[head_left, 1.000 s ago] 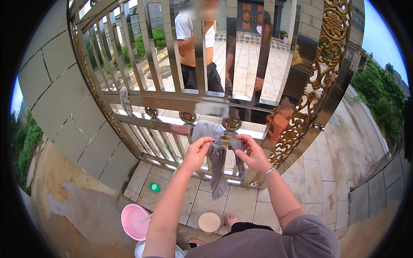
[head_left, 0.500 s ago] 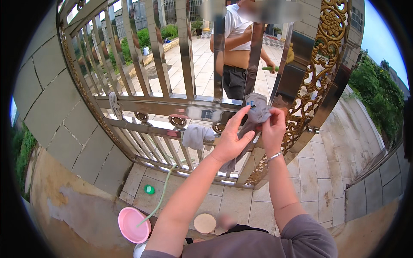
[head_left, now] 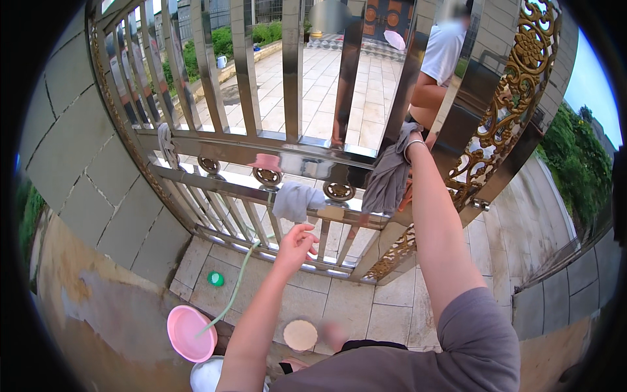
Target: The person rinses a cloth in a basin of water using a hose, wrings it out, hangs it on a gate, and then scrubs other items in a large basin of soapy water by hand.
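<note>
Grey cloth hangs lengthwise, slanting left, from the right hand, apparently closed; left hand half open, empty.

No text, label, brand, number or sign can be read in the head view.

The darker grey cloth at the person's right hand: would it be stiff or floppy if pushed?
The darker grey cloth is probably floppy, as it drapes in loose folds below the right hand. Pushed, it would likely bunch up rather than roll, given its many creases.
</note>
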`<state>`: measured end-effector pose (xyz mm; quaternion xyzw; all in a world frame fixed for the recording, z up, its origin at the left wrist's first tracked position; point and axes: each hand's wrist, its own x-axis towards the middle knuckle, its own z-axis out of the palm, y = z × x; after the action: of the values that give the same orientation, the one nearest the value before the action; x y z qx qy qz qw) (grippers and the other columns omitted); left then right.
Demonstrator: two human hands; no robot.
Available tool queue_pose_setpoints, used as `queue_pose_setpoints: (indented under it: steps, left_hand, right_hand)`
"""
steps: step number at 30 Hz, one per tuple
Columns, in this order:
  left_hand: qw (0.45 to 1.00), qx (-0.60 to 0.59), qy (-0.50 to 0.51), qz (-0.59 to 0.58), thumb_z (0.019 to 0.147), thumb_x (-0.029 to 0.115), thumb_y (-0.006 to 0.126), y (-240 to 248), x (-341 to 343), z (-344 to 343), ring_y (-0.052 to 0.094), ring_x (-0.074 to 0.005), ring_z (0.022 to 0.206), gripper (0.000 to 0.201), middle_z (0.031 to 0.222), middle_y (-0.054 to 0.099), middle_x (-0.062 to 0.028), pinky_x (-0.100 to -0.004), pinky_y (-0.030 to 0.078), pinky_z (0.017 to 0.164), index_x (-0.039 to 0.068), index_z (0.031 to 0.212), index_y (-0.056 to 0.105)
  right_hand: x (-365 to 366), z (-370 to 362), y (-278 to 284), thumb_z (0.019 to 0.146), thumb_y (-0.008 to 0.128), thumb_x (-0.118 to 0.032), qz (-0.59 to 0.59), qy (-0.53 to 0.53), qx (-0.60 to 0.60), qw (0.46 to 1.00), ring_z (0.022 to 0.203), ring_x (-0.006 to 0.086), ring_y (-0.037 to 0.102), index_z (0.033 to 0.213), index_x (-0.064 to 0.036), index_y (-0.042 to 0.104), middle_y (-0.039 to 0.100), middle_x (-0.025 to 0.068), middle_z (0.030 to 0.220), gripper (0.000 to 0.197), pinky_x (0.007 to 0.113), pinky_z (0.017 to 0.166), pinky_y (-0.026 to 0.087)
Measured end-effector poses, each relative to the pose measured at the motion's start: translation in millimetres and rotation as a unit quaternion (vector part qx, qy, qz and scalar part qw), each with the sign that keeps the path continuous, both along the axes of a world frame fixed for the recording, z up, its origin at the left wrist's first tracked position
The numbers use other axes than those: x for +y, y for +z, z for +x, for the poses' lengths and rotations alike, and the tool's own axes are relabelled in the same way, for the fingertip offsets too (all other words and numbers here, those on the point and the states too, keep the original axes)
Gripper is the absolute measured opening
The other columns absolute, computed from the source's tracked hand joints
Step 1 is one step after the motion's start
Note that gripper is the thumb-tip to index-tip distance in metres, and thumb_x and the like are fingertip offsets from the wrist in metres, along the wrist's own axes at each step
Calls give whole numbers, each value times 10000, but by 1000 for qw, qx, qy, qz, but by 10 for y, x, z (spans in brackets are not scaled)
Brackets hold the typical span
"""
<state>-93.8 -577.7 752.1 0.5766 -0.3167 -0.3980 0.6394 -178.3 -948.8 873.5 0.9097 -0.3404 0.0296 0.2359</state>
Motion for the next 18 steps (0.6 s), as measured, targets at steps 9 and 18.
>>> queue_pose_setpoints:
  steps: [9, 18]
  left_hand:
    - [995, 22, -15, 100, 801, 98, 440, -390, 301, 87, 518, -102, 554, 183, 756, 557, -62, -213, 427, 447, 16, 961, 470]
    - [987, 37, -43, 149, 791, 104, 474, -693, 463, 33, 537, -123, 576, 154, 769, 558, -71, -230, 446, 455, 23, 921, 486]
  right_hand:
    - [248, 189, 298, 715, 486, -101, 170, -66, -81, 980, 863, 290, 533, 899, -26, 557, 566, 145, 907, 211, 346, 741, 420]
    - [509, 91, 807, 733, 482, -121, 190, -7, -61, 980, 885, 294, 528, 917, -31, 563, 564, 154, 925, 220, 350, 750, 421]
